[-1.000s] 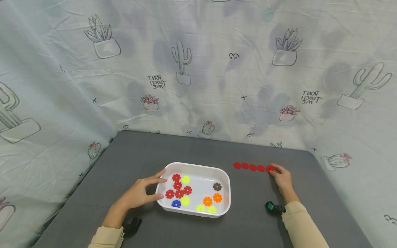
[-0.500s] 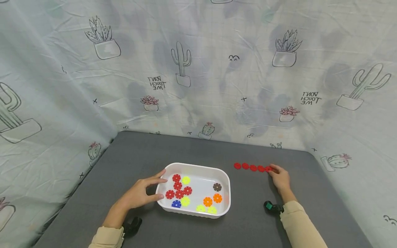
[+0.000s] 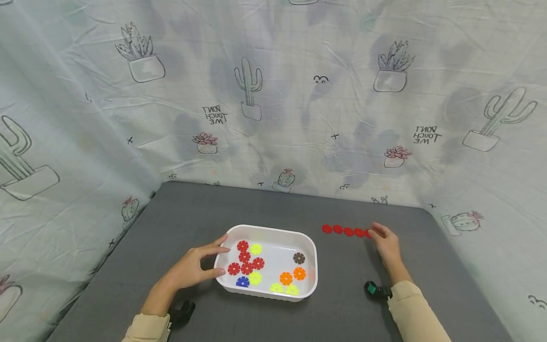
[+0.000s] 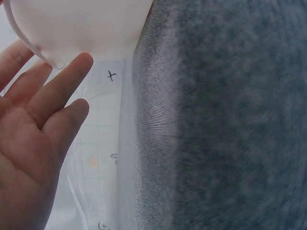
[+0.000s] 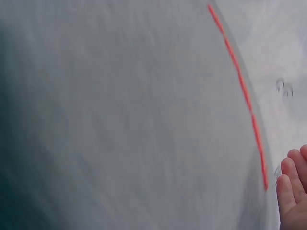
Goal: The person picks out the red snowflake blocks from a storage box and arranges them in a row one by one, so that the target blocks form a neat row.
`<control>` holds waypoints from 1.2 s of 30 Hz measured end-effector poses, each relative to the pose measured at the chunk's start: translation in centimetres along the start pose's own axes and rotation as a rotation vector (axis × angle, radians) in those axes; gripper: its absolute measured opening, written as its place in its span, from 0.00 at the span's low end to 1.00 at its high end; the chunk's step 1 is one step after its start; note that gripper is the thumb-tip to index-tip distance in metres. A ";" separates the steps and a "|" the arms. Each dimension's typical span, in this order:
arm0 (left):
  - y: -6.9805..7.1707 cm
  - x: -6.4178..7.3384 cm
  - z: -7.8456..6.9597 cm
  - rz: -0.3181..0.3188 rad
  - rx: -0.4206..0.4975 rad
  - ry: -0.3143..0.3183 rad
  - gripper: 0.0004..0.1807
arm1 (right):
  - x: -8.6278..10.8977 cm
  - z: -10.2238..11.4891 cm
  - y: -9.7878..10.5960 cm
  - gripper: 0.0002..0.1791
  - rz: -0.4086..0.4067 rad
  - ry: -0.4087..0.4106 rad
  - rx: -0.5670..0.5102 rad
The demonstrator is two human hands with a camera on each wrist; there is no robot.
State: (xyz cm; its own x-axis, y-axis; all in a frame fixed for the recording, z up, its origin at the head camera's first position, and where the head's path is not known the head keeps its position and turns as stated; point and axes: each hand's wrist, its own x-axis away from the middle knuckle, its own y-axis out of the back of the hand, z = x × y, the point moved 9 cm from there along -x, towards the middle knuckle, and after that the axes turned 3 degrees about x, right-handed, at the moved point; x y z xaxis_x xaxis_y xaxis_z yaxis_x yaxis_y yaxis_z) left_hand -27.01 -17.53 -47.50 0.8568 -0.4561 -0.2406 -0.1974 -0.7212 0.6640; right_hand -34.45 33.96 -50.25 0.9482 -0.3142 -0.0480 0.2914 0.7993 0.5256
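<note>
In the head view, a white plastic tray (image 3: 273,228) holds flower-shaped notched discs: several red discs (image 3: 244,257), a blue disc (image 3: 242,281), a brown disc (image 3: 299,258), orange discs (image 3: 286,278) and yellow discs (image 3: 256,249). My left hand (image 3: 194,268) rests at the tray's left end, spread fingers and thumb at the rim; the left wrist view shows the fingers extended beside the tray wall (image 4: 81,24). Several red discs (image 3: 348,232) lie flat in a row right of the tray. At the row's right end is my right hand (image 3: 386,243), fingers relaxed, partly hiding the last disc.
A grey cloth-covered table (image 3: 265,202) lies beneath everything. Behind and beside it hangs a pale curtain (image 3: 290,118) printed with cacti. Both wrists wear black camera mounts; the right camera (image 3: 372,288) has a green patch.
The last red disc in the row has shifted slightly left against its neighbour. My right fingers have then eased off it and lifted slightly. My left hand and the tray have stayed put.
</note>
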 end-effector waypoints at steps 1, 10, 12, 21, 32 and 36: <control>0.0 0.0 0.0 0.001 0.000 -0.001 0.29 | 0.2 0.5 -0.2 0.25 0.007 0.016 -0.003; 0.0 0.0 -0.2 -0.003 -0.005 -0.007 0.29 | 3.1 5.4 -4.0 0.26 0.117 0.216 -0.144; 0.0 0.0 -0.2 -0.002 -0.004 -0.009 0.29 | 4.0 6.7 -4.9 0.27 0.158 0.259 -0.196; 0.0 0.0 -0.1 -0.002 -0.033 -0.044 0.28 | 8.0 12.8 -9.1 0.26 0.274 0.414 -0.272; 0.0 -0.1 0.0 0.004 -0.011 -0.035 0.28 | 12.4 17.8 -14.9 0.25 0.477 0.481 -0.303; 0.0 -0.1 0.2 0.005 -0.009 -0.030 0.28 | 12.9 18.2 -17.3 0.25 0.531 0.433 -0.279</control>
State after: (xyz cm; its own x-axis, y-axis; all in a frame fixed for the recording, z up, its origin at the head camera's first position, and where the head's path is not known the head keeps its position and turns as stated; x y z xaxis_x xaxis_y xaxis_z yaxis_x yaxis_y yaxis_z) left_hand -27.17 -17.59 -47.65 0.8410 -0.4756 -0.2581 -0.1978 -0.7141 0.6715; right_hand -29.52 6.76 -44.46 0.9186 0.3357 -0.2083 -0.2542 0.9059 0.3388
